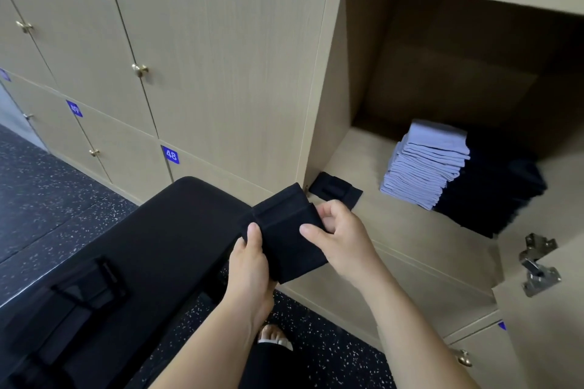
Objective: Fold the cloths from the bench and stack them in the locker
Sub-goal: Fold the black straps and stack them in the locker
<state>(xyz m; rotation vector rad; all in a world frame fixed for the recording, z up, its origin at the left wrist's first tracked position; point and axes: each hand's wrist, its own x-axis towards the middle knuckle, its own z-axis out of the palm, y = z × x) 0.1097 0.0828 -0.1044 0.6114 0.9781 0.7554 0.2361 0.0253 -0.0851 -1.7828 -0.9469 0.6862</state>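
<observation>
A small black cloth [289, 232], partly folded, hangs in the air between the bench and the locker. My left hand [249, 262] grips its left edge, thumb on top. My right hand [338, 237] pinches its right edge with curled fingers. The black padded bench [151, 246] lies below and to the left, with more black cloths [85, 290] on it. Inside the open locker [410, 224] stand a stack of folded light blue cloths [426, 164] and a stack of folded black cloths [496, 189] beside it. A single folded black cloth [336, 189] lies near the locker's front left corner.
Closed numbered locker doors [221, 57] with brass knobs fill the wall to the left. The open locker's door [550, 309] with its metal hinge [538, 265] stands at the right. Dark speckled floor [47, 199] runs under the bench. A sandalled foot [275, 338] shows below my arms.
</observation>
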